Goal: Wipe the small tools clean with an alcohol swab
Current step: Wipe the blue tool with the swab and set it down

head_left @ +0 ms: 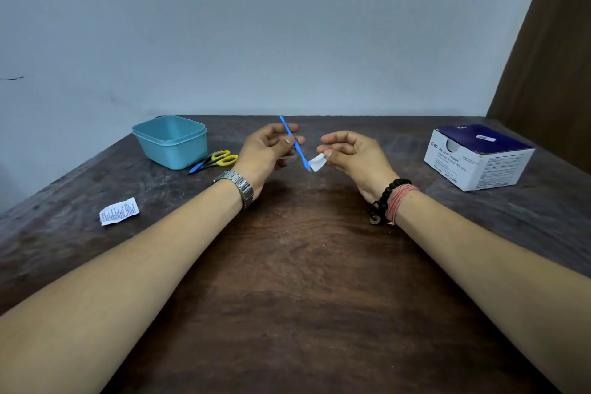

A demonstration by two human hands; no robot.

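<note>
one scissors (213,160) blade partly hidden

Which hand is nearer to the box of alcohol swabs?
Right. The right hand is between the box of alcohol swabs and the left hand, which is farther.

Dim, even indoor light, soft shadows under the forearms, wide-angle bending at the edges.
</note>
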